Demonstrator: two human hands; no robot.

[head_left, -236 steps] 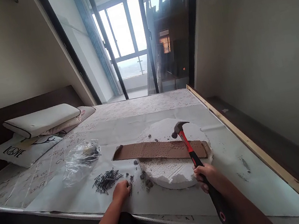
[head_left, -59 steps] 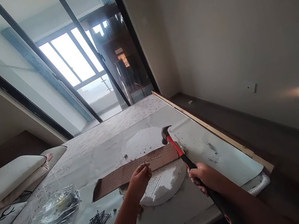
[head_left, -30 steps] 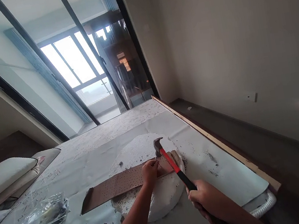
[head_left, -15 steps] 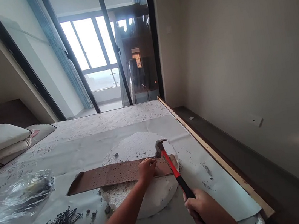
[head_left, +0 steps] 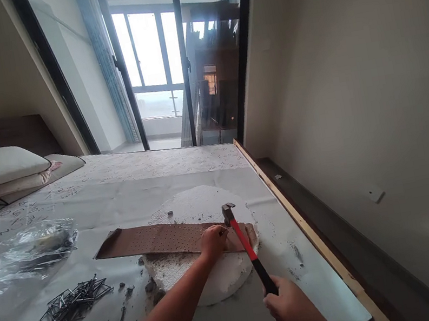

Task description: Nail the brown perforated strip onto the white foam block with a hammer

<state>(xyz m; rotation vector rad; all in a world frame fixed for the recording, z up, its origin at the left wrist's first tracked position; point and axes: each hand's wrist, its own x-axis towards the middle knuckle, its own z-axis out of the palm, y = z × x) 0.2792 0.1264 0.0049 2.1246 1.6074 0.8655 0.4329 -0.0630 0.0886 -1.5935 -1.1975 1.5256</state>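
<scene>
In the head view, the right hand (head_left: 288, 304) is gripping a hammer (head_left: 245, 240), its head hanging near the left hand (head_left: 213, 242), whose grip is pinching a nail (head_left: 225, 230) at the brown strip (head_left: 157, 237) lying across a white disc (head_left: 201, 203).

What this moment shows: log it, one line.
right hand: grips hammer; left hand: at brown strip; hammer head: near left hand; strip: across white disc; nails: piled on sheet
</scene>
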